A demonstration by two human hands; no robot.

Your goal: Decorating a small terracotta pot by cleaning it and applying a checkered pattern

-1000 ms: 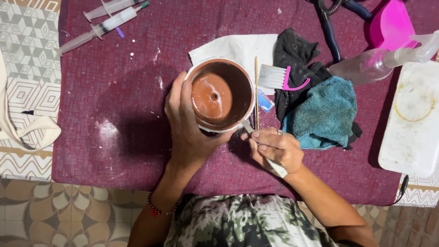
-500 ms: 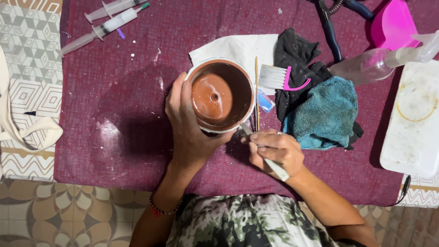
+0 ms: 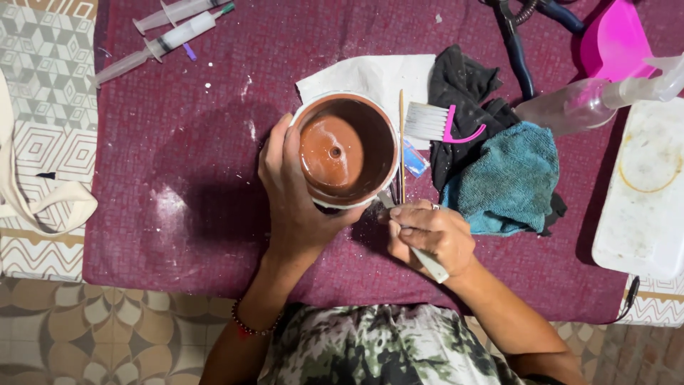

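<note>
The person's right hand [image 3: 431, 235] pinches a pale-handled tool [image 3: 425, 258], its fingers pressed together around the handle and its tip meeting the near rim of a brown clay pot [image 3: 345, 151]. The left hand [image 3: 296, 196] wraps the pot's left side, fingers curled against the wall and thumb under the near edge, holding it tilted so its inside and small centre hole face up. The pot sits just left of the right hand, above a maroon patterned cloth [image 3: 178, 185] dusted with white specks. Just beyond it lie a white paper towel [image 3: 370, 75] and a thin wooden stick [image 3: 402, 142]; to the right, a white brush with pink handle [image 3: 438, 122], a black rag [image 3: 463, 85] and a teal towel [image 3: 509, 178]. Farther off, syringes [image 3: 171, 32] lie at the top left, a clear spray bottle [image 3: 591, 100] and white tray [image 3: 645, 192] at the right. Patterned floor tiles [image 3: 107, 335] show below.
</note>
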